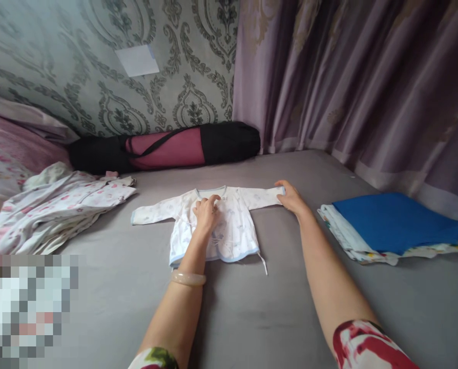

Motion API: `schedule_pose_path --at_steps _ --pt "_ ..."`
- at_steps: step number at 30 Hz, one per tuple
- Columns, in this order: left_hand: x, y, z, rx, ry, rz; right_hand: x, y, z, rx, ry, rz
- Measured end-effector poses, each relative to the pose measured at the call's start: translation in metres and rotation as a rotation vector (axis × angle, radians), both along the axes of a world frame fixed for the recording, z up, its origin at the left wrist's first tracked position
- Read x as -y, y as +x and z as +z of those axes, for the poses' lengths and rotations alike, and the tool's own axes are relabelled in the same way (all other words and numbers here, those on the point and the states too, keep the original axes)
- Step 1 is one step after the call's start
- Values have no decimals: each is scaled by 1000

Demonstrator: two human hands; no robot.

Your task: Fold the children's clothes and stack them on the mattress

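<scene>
A small white baby shirt (232, 225) with pale blue trim and a faint print lies spread on the grey sheet, sleeves out to both sides. One thin tie trails from its lower right hem. My left hand (207, 212), a pale bangle on its wrist, rests on the chest below the neckline, fingers slightly apart and holding nothing. Out at the right cuff, my right hand (290, 197) has its thumb and fingers around the sleeve end. Part of the shirt's front is hidden under my left hand and forearm.
Folded clothes with a blue piece on top (398, 223) lie at the right. Crumpled printed clothes (71, 205) are heaped at the left. A long black and maroon bag (167, 148) lies along the wall, beside purple curtains (309, 77). The lower left corner is pixelated.
</scene>
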State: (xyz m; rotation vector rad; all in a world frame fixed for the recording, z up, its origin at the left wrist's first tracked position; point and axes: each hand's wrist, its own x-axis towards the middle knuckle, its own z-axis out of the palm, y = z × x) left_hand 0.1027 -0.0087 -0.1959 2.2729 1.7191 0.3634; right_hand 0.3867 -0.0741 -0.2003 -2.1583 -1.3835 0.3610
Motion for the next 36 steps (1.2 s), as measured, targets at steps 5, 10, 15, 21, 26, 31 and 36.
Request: schedule_pose_path --at_steps 5,10,15,21,26,31,36 --pt "1 -1 3 -28 57 15 -3 3 -7 236 -20 -47" --pt "2 -2 -1 -54 103 -15 -7 -1 -18 376 -50 -43" --pt "4 -1 -2 -99 129 10 -4 -8 -18 406 -46 -100" --pt "8 -3 10 -75 23 -93 -9 -39 -4 495 -18 -51" --pt "6 -16 32 123 -82 -167 -23 -88 -9 423 -7 319" --pt "-19 -73 44 224 -48 68 -25 -95 -20 370 -143 383" --pt "-44 -155 29 127 70 576 -30 -78 -18 229 -53 381"
